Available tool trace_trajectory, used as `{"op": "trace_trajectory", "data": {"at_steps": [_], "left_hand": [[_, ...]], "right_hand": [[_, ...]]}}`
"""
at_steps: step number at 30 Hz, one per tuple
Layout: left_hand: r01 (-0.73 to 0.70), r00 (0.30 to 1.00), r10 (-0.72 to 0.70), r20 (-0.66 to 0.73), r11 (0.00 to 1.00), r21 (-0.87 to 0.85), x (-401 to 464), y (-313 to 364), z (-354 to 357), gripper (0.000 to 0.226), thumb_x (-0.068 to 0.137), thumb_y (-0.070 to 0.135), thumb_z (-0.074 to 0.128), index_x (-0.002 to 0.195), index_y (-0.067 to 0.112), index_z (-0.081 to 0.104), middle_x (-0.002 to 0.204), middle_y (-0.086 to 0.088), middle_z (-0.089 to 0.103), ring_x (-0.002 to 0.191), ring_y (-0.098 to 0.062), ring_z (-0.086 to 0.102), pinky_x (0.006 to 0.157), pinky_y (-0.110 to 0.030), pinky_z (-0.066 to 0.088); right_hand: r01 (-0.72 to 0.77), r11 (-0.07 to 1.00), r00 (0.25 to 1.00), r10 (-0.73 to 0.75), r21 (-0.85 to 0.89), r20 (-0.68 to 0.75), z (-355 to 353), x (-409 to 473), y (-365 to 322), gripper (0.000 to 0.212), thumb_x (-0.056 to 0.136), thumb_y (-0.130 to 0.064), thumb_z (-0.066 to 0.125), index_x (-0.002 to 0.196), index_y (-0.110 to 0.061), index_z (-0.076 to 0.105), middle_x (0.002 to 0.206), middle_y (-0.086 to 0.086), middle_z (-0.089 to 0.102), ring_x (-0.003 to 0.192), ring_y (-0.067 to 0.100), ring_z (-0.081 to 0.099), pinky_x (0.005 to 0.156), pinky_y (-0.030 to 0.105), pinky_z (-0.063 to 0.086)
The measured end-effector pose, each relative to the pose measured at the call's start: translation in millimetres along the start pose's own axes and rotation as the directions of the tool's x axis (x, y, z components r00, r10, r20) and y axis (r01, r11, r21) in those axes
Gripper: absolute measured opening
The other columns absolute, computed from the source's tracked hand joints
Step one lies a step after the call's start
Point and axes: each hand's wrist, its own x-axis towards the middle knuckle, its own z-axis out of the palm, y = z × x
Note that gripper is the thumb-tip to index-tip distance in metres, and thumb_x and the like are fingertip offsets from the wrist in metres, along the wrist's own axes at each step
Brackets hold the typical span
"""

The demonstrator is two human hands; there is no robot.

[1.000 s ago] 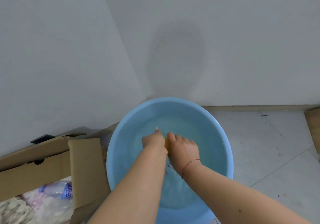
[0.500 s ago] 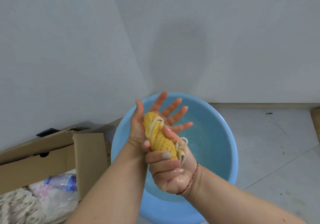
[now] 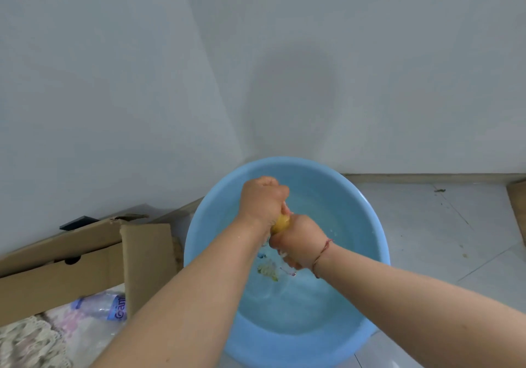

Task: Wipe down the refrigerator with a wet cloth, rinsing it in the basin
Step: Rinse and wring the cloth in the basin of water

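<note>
Cloth [image 3: 280, 223] mostly hidden | left hand [image 3: 263, 199], right hand [image 3: 299, 243] fingers clenched around it | basin [image 3: 378, 242]

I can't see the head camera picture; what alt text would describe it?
Two bare hands, left hand and right hand, wring a yellow cloth over a light blue basin holding water, on a tiled floor in a wall corner. An open cardboard box with a plastic bottle sits to the left.

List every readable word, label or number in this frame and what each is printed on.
"Gam": partial purple lettering on the label of the plastic bottle in the cardboard box; the rest is cut off by the box flap.
Nothing else carries legible text.
</note>
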Motion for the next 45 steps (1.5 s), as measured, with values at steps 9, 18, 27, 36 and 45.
{"op": "trace_trajectory", "data": {"at_steps": [9, 18, 27, 36, 45], "left_hand": [[0.178, 0.907, -0.163, -0.388, 0.984, 0.005, 18, -61, 20, 0.014, 0.048, 0.015, 0.044, 0.051, 0.018, 0.031, 0.056, -0.010, 0.037, 0.055, -0.018, 0.036, 0.051, -0.035, 0.029], [0.385, 0.784, -0.487, -0.385, 0.868, -0.313, 4, -64, 28, 0.015, 0.069, 0.002, 0.054, 0.055, 0.005, 0.053, 0.038, -0.004, 0.053, 0.049, -0.027, 0.051, 0.059, -0.035, 0.049], [0.442, 0.897, -0.429, 0.109, 0.859, -0.256, -7, -33, 12, 0.026, 0.088, 0.022, 0.070, 0.079, 0.006, 0.052, 0.073, -0.015, 0.056, 0.071, -0.030, 0.065, 0.077, -0.052, 0.057], [0.289, 0.932, -0.256, 0.256, 0.952, -0.098, -28, 9, -14, 0.052, 0.070, -0.012, 0.051, 0.114, 0.014, 0.055, 0.104, -0.018, 0.062, 0.092, -0.035, 0.065, 0.074, -0.041, 0.053], [-0.061, 0.773, -0.096, 0.627, 0.972, 0.225, -63, 53, -15, 0.053, 0.068, 0.040, 0.080, 0.109, 0.011, 0.064, 0.100, -0.014, 0.070, 0.093, -0.031, 0.067, 0.082, -0.041, 0.053]], "right_hand": [[0.098, 0.844, 0.960, -0.220, -0.527, -0.173, 15, 17, 38, 0.012, 0.089, -0.019, 0.044, 0.092, -0.017, 0.032, 0.081, 0.004, 0.060, 0.068, 0.025, 0.048, 0.044, 0.024, 0.025], [0.090, 0.764, 0.940, -0.277, -0.639, -0.198, 11, 16, 60, 0.023, 0.089, -0.024, 0.045, 0.110, -0.017, 0.042, 0.083, 0.002, 0.063, 0.065, 0.026, 0.051, 0.052, 0.026, 0.034], [0.220, 0.971, 0.952, -0.235, -0.096, -0.195, -21, -7, 53, 0.040, 0.078, -0.009, 0.069, 0.109, -0.017, 0.045, 0.106, 0.003, 0.043, 0.077, 0.016, 0.055, 0.063, 0.028, 0.054], [0.258, 0.962, 0.914, -0.216, 0.083, -0.342, -91, -29, 30, 0.020, 0.099, -0.025, 0.049, 0.087, -0.015, 0.062, 0.079, -0.001, 0.059, 0.077, 0.016, 0.053, 0.077, 0.033, 0.045], [0.476, 0.595, 0.879, -0.353, 0.647, -0.322, -131, -89, -24, 0.029, 0.084, -0.028, 0.072, 0.105, -0.008, 0.064, 0.085, 0.007, 0.066, 0.075, 0.018, 0.064, 0.062, 0.029, 0.055]]}}
